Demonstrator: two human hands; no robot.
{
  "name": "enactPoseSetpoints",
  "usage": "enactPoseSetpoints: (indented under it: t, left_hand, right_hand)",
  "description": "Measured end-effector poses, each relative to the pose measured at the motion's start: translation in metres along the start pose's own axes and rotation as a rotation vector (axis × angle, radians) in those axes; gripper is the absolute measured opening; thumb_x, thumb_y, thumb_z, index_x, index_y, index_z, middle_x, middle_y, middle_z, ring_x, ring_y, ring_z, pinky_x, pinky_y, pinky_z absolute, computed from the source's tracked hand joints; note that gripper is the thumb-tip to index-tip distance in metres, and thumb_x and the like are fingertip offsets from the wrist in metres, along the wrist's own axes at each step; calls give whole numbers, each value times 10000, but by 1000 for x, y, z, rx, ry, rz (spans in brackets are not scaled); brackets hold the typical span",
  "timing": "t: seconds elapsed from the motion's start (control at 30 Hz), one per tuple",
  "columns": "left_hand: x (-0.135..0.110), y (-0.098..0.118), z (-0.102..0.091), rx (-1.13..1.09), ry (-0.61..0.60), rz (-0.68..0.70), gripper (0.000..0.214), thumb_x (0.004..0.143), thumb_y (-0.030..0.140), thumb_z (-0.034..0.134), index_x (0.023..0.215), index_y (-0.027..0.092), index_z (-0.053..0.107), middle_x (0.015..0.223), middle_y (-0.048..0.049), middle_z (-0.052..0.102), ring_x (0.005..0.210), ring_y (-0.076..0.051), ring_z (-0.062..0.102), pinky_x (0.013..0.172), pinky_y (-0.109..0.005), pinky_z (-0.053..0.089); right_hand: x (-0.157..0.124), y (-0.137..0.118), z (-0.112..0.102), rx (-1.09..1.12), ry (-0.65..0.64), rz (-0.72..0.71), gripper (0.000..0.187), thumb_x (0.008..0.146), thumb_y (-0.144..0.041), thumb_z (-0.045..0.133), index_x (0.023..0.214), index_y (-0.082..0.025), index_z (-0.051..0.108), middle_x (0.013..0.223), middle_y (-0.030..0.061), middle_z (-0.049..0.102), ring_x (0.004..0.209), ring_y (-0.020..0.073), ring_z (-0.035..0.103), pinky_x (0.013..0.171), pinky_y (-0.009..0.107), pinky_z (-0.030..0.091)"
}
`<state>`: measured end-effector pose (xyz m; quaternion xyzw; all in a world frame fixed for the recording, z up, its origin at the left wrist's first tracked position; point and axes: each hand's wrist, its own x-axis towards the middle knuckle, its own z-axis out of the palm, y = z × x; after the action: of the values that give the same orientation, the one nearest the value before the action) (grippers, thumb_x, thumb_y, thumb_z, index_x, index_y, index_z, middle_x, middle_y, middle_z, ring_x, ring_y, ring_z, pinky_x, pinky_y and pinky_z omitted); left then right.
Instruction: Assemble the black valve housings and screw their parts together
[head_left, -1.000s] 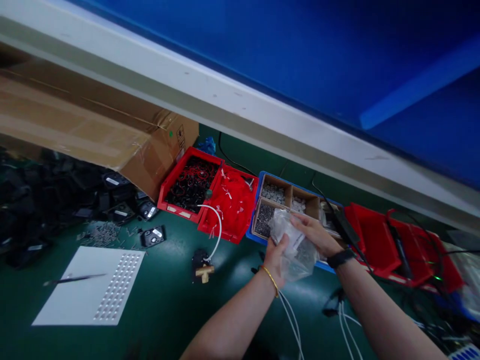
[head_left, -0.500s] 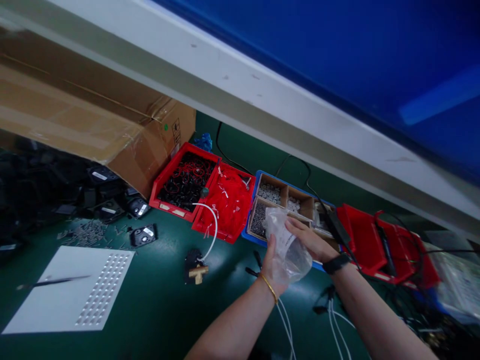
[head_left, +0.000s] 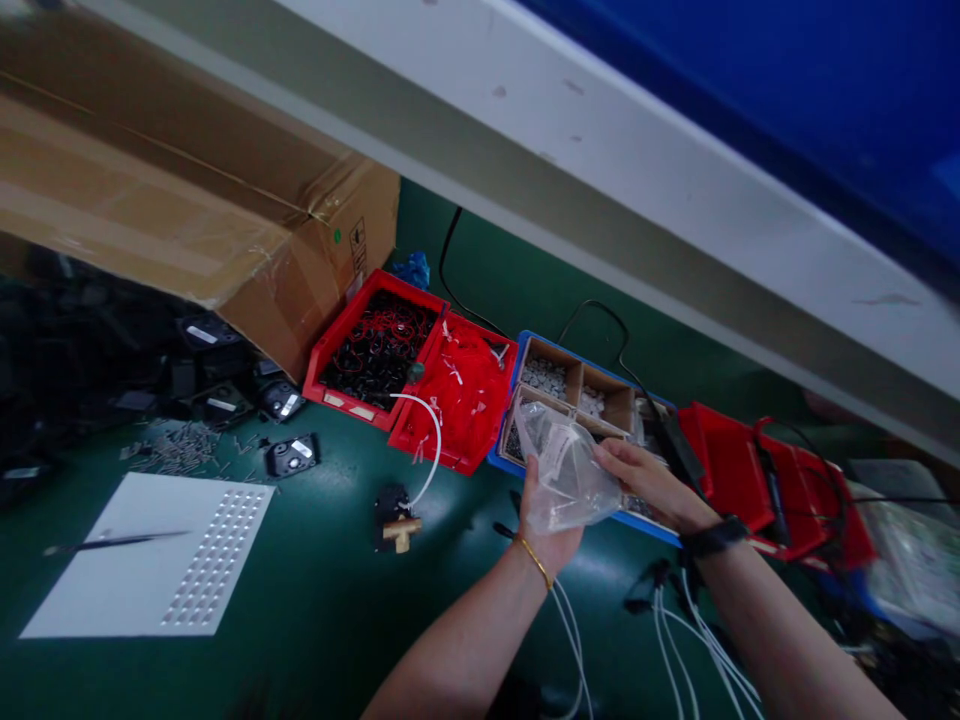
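A person's two bare hands hold a clear plastic bag [head_left: 570, 478] just above the green table [head_left: 315, 600], over the near edge of a blue tray [head_left: 496, 462] fitted with small cardboard compartments of tiny parts. The left hand [head_left: 547, 535], with a thin gold bracelet at the wrist, cups the bag from below, fingers curled and closed around its near end. The right hand [head_left: 649, 482], with a dark watch band, pinches the bag's right side between thumb and fingers. To the left of the tray sit two red bins [head_left: 431, 455], and farther left a large cardboard box [head_left: 187, 200]. A white sheet [head_left: 127, 570] lies at near left, and white cables [head_left: 697, 640] trail between the forearms
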<state>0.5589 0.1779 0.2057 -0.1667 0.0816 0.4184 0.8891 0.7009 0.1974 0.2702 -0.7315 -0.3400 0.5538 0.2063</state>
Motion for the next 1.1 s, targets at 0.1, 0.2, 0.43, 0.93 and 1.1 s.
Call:
enactPoseSetpoints:
  t: [0.1, 0.2, 0.43, 0.93, 1.1]
  left_hand:
    - [-1, 2, 3, -57, -31, 43, 546, 843, 570, 415, 1206, 181, 539, 1253, -96, 549, 1202, -258, 470, 1021, -413, 365]
    - [-1, 7, 8, -83, -16, 47, 533, 857, 548, 400, 1195, 166, 551, 1228, -96, 568, 1168, -239, 504, 1029, -376, 366]
    - [-2, 11, 4, -155, -10, 10, 507, 878, 533, 374, 1164, 171, 583, 1208, -79, 589, 1174, -234, 504, 1041, -367, 368]
    - [23, 14, 11, -115, 46, 110, 390, 863, 486, 434, 966, 176, 648, 1025, -63, 657, 1014, -178, 589, 931, -313, 450]
    - [27, 17, 24, 172, 160, -8, 599, 844, 603, 326, 1075, 127, 606, 1055, -131, 633, 949, -209, 610, 790, -306, 487]
  right_hand:
    - [-9, -8, -1, 114, -60, -8, 566, 584, -544, 791, 876, -145, 516, 812, 29, 524, 679, 129, 507, 584, 212, 461]
    - [-13, -17, -2, 176, -27, -30, 583, 562, -515, 816, 909, -145, 530, 876, 54, 538, 751, 161, 533, 676, 277, 497]
    - [-15, -19, -4, 20, 226, -94, 662, 494, -565, 806, 931, -106, 614, 869, 104, 590, 726, 185, 547, 626, 259, 470]
    - [-1, 19, 2, 262, 302, -365, 586, 644, -470, 742, 1126, -218, 524, 1104, 66, 543, 928, 186, 564, 760, 275, 505]
    - [17, 60, 32, 226, 215, -343, 682, 567, -328, 804, 1166, -190, 508, 1201, 100, 492, 1130, 257, 468, 943, 378, 442]
